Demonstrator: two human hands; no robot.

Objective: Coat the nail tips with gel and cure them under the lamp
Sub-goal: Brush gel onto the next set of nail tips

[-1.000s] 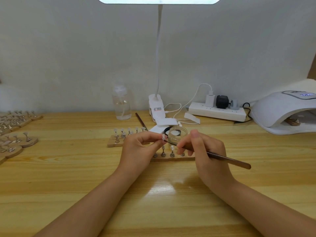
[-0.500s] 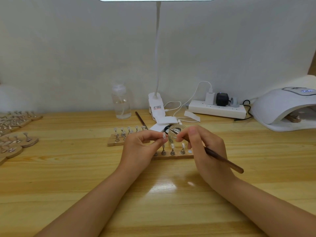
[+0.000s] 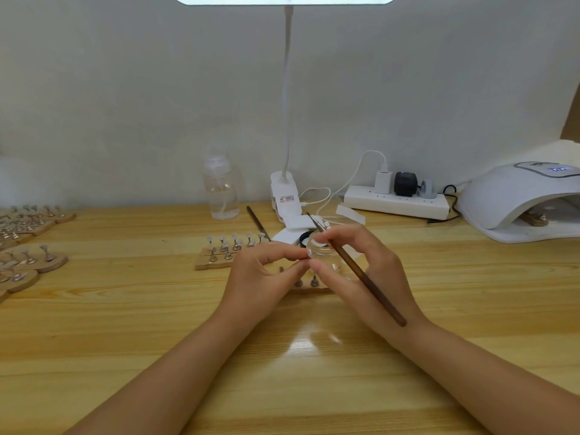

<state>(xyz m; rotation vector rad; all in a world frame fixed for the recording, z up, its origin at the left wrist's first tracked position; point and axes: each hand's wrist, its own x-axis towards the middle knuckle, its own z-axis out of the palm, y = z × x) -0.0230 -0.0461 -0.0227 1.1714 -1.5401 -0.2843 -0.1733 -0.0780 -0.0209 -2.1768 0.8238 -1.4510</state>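
My left fingers [image 3: 301, 255] pinch a small nail tip [image 3: 309, 253]. My right fingers [image 3: 326, 241] grip the brush [image 3: 361, 271] — a moment ago it lay flat by the tip, now it points up over the gel jar [image 3: 321, 251]. I think I need more gel. The curing lamp [image 3: 521, 199] waits far right on the counter [image 3: 125, 309].

A glossy varnished wooden table [image 3: 125, 324] is reflecting lamplight, bearing a clear glass jar [image 3: 323, 255], a dark wooden-handled brush [image 3: 361, 274], and a smooth white plastic curing lamp [image 3: 514, 196].
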